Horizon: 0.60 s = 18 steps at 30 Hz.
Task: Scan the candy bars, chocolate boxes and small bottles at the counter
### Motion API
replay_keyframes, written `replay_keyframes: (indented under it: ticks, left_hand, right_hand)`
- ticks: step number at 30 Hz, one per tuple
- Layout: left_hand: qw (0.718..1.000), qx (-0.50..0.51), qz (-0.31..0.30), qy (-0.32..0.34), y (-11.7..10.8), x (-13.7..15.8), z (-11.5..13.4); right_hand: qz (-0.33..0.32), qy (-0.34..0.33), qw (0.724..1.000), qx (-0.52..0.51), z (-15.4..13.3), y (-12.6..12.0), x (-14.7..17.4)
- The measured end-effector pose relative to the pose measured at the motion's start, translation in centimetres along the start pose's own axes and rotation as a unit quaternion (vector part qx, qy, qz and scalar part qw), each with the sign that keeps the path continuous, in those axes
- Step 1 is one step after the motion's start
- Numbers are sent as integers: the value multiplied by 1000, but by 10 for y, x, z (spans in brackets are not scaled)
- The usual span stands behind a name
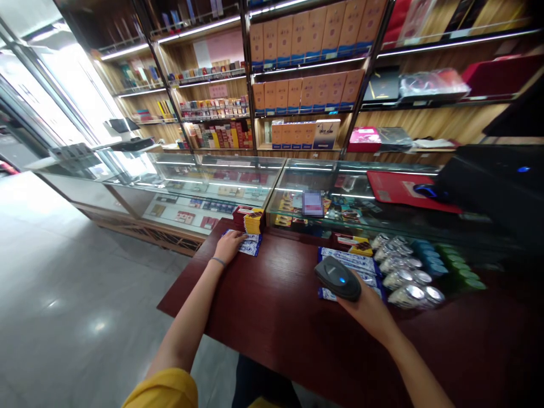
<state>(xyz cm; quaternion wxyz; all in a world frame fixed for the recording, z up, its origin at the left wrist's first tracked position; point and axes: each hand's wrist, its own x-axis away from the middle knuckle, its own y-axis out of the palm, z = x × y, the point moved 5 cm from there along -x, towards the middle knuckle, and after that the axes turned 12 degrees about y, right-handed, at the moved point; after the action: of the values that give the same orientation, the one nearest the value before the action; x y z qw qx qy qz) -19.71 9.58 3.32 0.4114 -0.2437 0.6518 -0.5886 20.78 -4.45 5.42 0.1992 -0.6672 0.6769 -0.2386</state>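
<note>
One dark-grey handheld scanner with a blue light (340,279) is being gripped in the right hand (369,303), above slim blue-and-white packets (351,259) on the dark-red wooden table (272,289). A smaller blue-and-white packet group (251,245) is being touched by the left hand (229,245); whether it is being grasped cannot be told. Beside it, yellow boxes (253,223) are being kept stacked. Right-hand packets are being flanked by silver-topped cylindrical containers (403,273).

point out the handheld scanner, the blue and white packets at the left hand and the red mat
Handheld scanner (339,279), head view: middle of its dark body.
Blue and white packets (252,245), head view: their uncovered printed wrappers.
Red mat (395,189), head view: bare part of its top.
</note>
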Motion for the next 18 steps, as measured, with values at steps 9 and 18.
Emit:
replay_keyframes:
  ticks: [9,18]
  left_hand:
    - [999,19,14,-41,11,8,9]
    - [998,16,6,-55,11,9,18]
  right_hand:
    - [4,-3,1000,10,4,0,0]
    - [3,-20,1000,4,11,-13,3]
